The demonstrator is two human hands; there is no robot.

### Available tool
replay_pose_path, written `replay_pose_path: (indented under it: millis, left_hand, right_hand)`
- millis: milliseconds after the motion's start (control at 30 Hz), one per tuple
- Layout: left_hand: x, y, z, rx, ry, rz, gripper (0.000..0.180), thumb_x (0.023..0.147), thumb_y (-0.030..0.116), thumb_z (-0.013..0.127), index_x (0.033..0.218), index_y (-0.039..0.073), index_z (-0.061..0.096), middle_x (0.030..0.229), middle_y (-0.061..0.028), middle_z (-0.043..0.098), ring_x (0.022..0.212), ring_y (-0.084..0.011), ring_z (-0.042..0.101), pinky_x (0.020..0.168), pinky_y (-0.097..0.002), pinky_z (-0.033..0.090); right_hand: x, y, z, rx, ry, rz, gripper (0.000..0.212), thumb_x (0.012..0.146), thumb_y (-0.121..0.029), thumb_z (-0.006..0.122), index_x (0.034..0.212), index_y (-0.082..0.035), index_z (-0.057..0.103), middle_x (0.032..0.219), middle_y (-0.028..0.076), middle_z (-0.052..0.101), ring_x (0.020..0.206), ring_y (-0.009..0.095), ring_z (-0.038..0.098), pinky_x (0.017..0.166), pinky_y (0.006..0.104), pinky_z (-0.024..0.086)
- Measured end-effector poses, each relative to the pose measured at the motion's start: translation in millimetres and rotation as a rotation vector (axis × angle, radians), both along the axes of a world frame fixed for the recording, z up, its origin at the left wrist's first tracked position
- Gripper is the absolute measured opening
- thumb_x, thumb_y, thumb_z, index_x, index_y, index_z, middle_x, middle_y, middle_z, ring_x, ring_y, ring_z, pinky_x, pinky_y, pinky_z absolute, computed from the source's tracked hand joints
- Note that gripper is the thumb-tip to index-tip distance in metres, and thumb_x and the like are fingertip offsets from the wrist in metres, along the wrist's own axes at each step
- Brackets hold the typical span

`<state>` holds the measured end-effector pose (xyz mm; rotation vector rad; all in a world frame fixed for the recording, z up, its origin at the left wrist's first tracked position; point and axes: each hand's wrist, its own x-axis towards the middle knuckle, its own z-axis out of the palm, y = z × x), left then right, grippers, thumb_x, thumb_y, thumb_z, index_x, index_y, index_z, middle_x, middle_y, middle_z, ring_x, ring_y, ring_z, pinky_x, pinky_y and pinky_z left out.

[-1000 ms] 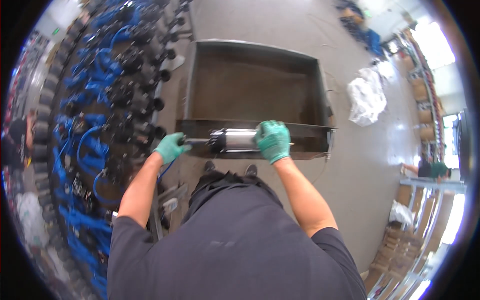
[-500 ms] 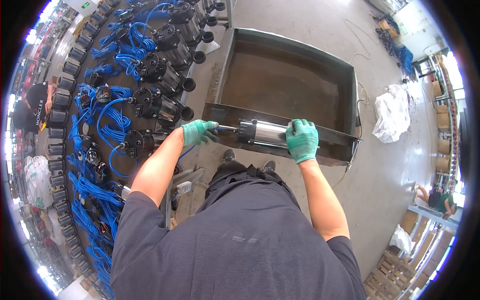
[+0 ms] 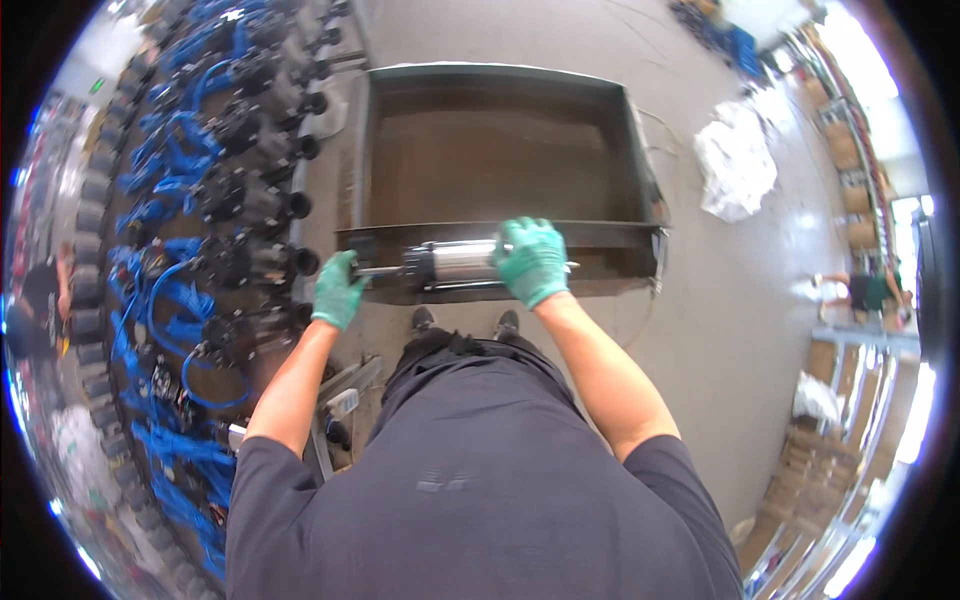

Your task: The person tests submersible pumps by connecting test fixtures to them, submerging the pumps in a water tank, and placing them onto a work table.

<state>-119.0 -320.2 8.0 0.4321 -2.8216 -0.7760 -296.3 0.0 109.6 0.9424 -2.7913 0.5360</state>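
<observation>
Both gloved hands remain clamped on the metal cylinder (image 3: 455, 263): left hand (image 3: 337, 290) on its rod, right hand (image 3: 532, 262) on its body, unchanged above the tray's (image 3: 620, 236) near rim.

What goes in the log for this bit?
left hand: on rod end | right hand: grips metal cylinder | over metal tray

Single head-worn fisheye view, looking steeply down, close over the metal bin (image 3: 500, 150)

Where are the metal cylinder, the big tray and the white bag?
cylinder (image 3: 458, 262), head view, shiny middle of its body
tray (image 3: 500, 72), head view, far rim
bag (image 3: 735, 160), head view, its middle
</observation>
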Motion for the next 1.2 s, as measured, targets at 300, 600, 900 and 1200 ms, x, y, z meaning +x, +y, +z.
replay_pose_path:
  millis: [300,600,900,1200]
  left_hand:
    - [20,14,31,0.293,0.086,0.289,0.07,0.083,0.002,0.078,0.145,0.009,0.047,0.129,-0.0082,0.058,0.116,-0.0194,0.057,0.1,-0.0319,0.047]
    - [28,55,63,0.427,0.204,0.322,0.057,0.091,-0.001,0.069,0.143,0.007,0.049,0.123,-0.0082,0.06,0.108,-0.0186,0.059,0.098,-0.0331,0.048]
    - [-38,150,170,0.943,0.313,-0.05,0.053,0.105,0.032,0.057,0.147,0.004,0.043,0.118,-0.0097,0.065,0.106,-0.0144,0.063,0.094,-0.0292,0.05]
    - [-38,117,141,1.44,0.36,0.555,0.03,0.104,0.034,0.059,0.092,0.007,0.063,0.066,-0.0012,0.053,0.048,-0.0101,0.045,0.044,-0.0268,0.038]
  right_hand:
    - [-45,205,-56,-0.353,-0.006,-0.806,0.033,0.09,-0.02,0.066,0.115,0.002,0.062,0.113,0.023,0.063,0.106,0.039,0.06,0.096,0.0464,0.048]
    - [-54,269,-78,-1.143,-1.313,-0.898,0.021,0.098,-0.03,0.062,0.104,-0.01,0.058,0.078,0.005,0.059,0.049,0.014,0.045,0.045,0.0292,0.041]
    - [68,46,13,-0.702,-1.053,0.134,0.016,0.097,-0.01,0.066,0.109,-0.003,0.057,0.085,0.011,0.064,0.075,0.019,0.065,0.068,0.0361,0.054]
    - [93,-40,4,-0.265,-0.798,0.55,0.039,0.092,-0.022,0.069,0.124,-0.003,0.057,0.101,0.021,0.068,0.094,0.041,0.066,0.081,0.0483,0.053]
